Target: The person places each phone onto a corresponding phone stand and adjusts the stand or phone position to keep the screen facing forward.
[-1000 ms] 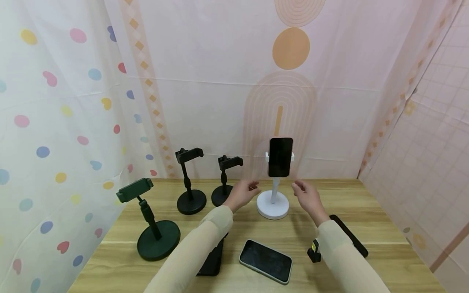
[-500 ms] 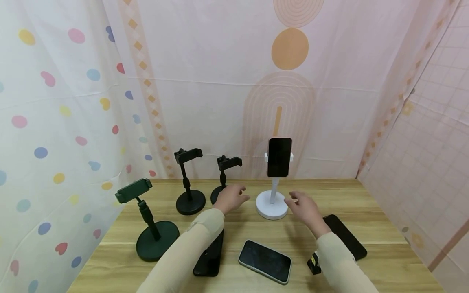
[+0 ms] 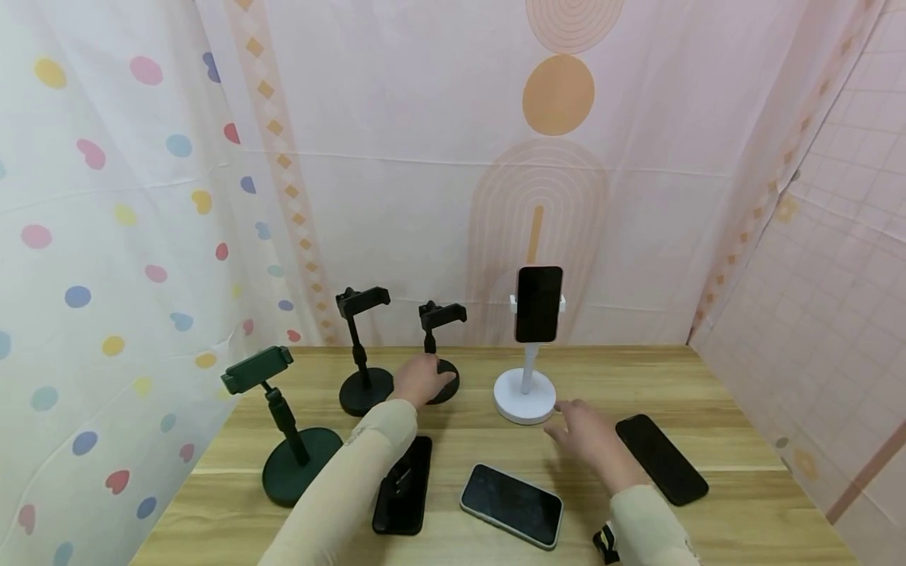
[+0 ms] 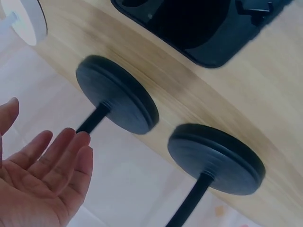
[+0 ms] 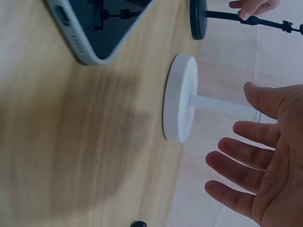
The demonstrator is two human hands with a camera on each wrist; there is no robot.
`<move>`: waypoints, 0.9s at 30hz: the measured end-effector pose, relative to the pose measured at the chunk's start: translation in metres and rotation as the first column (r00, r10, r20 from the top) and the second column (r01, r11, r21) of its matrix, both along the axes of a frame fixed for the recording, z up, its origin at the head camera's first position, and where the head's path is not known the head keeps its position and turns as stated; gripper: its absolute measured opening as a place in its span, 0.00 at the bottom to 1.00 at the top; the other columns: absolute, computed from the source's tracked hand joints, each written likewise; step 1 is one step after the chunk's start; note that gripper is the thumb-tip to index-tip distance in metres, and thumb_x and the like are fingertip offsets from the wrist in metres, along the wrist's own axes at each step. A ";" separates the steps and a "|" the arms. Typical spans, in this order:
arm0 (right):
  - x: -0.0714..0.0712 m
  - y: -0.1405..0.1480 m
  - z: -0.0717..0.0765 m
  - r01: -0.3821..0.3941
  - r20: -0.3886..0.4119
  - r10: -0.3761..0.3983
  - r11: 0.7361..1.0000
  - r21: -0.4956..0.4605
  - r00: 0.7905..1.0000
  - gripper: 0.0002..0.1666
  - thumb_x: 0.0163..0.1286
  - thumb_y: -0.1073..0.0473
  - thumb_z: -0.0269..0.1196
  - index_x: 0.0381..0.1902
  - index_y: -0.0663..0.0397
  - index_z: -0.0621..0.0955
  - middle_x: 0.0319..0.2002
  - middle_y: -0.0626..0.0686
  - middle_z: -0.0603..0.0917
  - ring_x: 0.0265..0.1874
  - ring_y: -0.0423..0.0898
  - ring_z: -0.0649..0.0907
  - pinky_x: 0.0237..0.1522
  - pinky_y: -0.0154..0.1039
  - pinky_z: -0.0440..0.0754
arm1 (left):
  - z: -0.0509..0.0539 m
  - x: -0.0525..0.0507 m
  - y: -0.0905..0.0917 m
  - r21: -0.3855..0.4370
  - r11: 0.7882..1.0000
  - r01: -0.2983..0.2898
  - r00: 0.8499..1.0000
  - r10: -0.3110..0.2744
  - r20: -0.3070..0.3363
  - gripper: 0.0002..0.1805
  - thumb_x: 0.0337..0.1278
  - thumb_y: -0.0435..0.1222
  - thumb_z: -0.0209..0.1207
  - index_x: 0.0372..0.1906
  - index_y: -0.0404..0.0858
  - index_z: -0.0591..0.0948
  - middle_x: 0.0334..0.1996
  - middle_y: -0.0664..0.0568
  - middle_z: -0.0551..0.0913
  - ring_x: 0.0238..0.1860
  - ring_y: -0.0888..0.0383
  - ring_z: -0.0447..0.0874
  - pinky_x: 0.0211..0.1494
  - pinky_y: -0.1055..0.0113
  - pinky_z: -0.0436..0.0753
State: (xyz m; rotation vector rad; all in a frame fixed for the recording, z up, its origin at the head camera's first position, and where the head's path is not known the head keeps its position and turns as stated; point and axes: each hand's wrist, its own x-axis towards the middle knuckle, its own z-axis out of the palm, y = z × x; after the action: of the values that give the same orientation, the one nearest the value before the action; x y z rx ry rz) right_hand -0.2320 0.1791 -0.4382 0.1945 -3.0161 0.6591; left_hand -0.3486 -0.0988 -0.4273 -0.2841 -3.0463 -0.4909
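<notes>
over the wood-grain table [image 3: 764,519], left hand [image 3: 421,379] kinda loose beside the shorter black round-based phone stand [image 3: 443,316], right hand [image 3: 593,442] relaxed too near the white round-based stand [image 3: 522,397], black-screened phone [image 3: 539,303] clamped up top

One green stand [image 3: 286,422], two black stands [image 3: 359,354] [image 3: 443,316] and one white stand [image 3: 524,402] make four phone stands; one upright phone [image 3: 539,304] and three flat phones [image 3: 512,505] [image 3: 661,459] [image 3: 406,507] make four phones. There are two hands [image 3: 419,380] [image 3: 591,442], two sleeves [image 3: 347,487] [image 3: 647,527] and one counter [image 3: 750,511].

Left hand [image 3: 418,381] and right hand [image 3: 586,431] reach forward, fingers [image 5: 235,169] loosely extended.
</notes>
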 end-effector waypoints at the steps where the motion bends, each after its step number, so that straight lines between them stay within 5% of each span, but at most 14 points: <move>1: 0.002 0.000 -0.001 0.000 0.005 0.000 1.000 0.013 1.000 0.27 0.70 0.53 0.65 0.60 0.67 0.78 0.56 0.70 0.78 0.54 0.66 0.79 0.54 0.61 0.76 | 0.000 -0.002 -0.002 -0.003 1.000 -0.014 1.000 0.014 0.005 0.25 0.66 0.50 0.60 0.54 0.33 0.82 0.44 0.41 0.85 0.39 0.47 0.85 0.40 0.53 0.82; 8: 0.014 -0.003 -0.006 -0.021 0.032 0.019 0.998 0.068 0.999 0.25 0.67 0.54 0.68 0.54 0.68 0.80 0.54 0.71 0.79 0.54 0.67 0.79 0.54 0.61 0.76 | 0.004 -0.012 -0.013 0.040 0.994 -0.097 0.995 0.096 0.027 0.20 0.66 0.50 0.61 0.29 0.38 0.83 0.19 0.49 0.79 0.19 0.54 0.77 0.22 0.61 0.73; 11: 0.018 -0.004 -0.005 -0.033 0.067 0.026 0.994 0.104 0.997 0.25 0.65 0.54 0.69 0.52 0.67 0.81 0.50 0.68 0.81 0.50 0.65 0.81 0.51 0.59 0.77 | 0.009 -0.014 -0.015 0.054 0.993 -0.106 0.994 0.105 0.022 0.20 0.67 0.49 0.61 0.25 0.39 0.83 0.16 0.51 0.76 0.17 0.56 0.74 0.19 0.63 0.69; 15: 0.024 -0.005 -0.003 -0.046 0.133 0.030 0.992 0.120 0.991 0.25 0.63 0.53 0.70 0.50 0.67 0.81 0.48 0.65 0.83 0.48 0.64 0.82 0.51 0.58 0.77 | 0.013 -0.020 -0.016 0.093 0.990 -0.105 0.994 0.105 0.005 0.18 0.67 0.47 0.61 0.34 0.34 0.83 0.24 0.46 0.80 0.24 0.53 0.78 0.24 0.61 0.75; 20: 0.031 -0.007 -0.002 -0.052 0.142 0.036 0.992 0.116 0.989 0.24 0.62 0.54 0.70 0.47 0.68 0.82 0.45 0.65 0.83 0.47 0.64 0.82 0.51 0.58 0.77 | 0.013 -0.027 -0.016 0.151 0.984 -0.095 0.995 0.098 -0.013 0.24 0.67 0.46 0.61 0.55 0.30 0.78 0.46 0.39 0.83 0.43 0.44 0.84 0.42 0.50 0.82; 23: 0.033 -0.008 -0.001 -0.053 0.137 0.036 0.991 0.124 0.990 0.24 0.63 0.54 0.70 0.48 0.69 0.81 0.45 0.65 0.83 0.47 0.64 0.82 0.51 0.58 0.77 | 0.010 -0.032 -0.015 0.179 0.979 -0.092 0.995 0.095 -0.010 0.25 0.68 0.46 0.60 0.58 0.31 0.77 0.51 0.38 0.82 0.46 0.42 0.84 0.46 0.48 0.81; 27: 0.034 -0.007 -0.001 -0.045 0.143 0.028 0.992 0.116 0.989 0.25 0.65 0.53 0.69 0.50 0.68 0.81 0.46 0.64 0.83 0.47 0.62 0.82 0.51 0.57 0.77 | 0.006 -0.039 -0.014 0.206 0.974 -0.096 0.995 0.099 -0.004 0.18 0.70 0.45 0.58 0.49 0.33 0.80 0.44 0.40 0.84 0.40 0.45 0.83 0.41 0.50 0.81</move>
State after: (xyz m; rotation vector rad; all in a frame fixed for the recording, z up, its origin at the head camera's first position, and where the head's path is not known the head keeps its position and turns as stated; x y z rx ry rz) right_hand -0.1981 0.1719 -0.4388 0.2168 -3.1985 0.5163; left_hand -0.3877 -0.1126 -0.4209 -0.1276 -2.9452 -0.7848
